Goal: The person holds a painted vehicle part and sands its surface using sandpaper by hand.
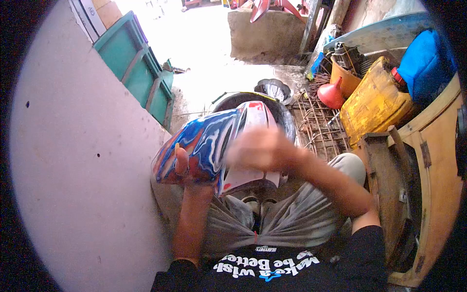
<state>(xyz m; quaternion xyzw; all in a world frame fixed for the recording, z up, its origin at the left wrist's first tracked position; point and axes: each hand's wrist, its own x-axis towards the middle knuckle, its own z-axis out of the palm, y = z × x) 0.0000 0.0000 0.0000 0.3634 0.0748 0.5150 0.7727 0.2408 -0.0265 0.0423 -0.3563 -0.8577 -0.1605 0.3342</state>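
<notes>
A curved panel (204, 134) rests across my lap, painted in blue, red and white swirls. Its right part is a whitish strip (254, 115) with red patches. My left hand (187, 170) grips the panel's near left side, thumb on the painted face and the other fingers hidden beneath. Over the whitish strip is my right hand (265, 148), smeared by motion. Its fingers cannot be made out, nor whether anything is in them. Behind the panel lies a dark round tub or tyre (233, 101), partly covered.
A pale wall (82, 160) stands close on my left, with a green door panel (138, 68) beyond. To the right are a yellow jerrycan (374, 100), a red funnel (332, 93), a rusty metal grid (321, 121) and a wooden frame (438, 190). A dark scalloped bowl (273, 89) sits ahead.
</notes>
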